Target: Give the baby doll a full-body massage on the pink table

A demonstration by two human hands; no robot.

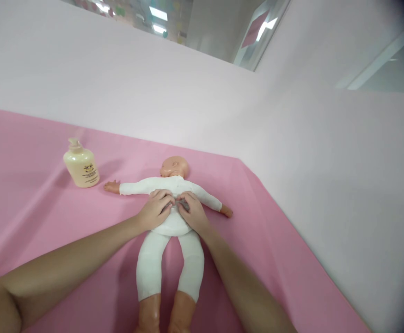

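Note:
A baby doll (170,268) with a white cloth body lies stretched out on a pink surface, its arms spread wide and its bald head turned to the side. On the middle of its torso rest my left hand (156,209) and my right hand (193,212), close together. Both hands have curled fingers, with thumbs and fingertips drawn in as if pinching the doll's white cloth between them. A small fold shows at the fingertips, partly hidden by the fingers.
A cream-yellow pump bottle (84,166) stands on the pink cover (32,194), left of the doll's outstretched hand. White walls (309,162) meet in a corner behind and to the right. A window or mirror (209,27) is set high in the back wall.

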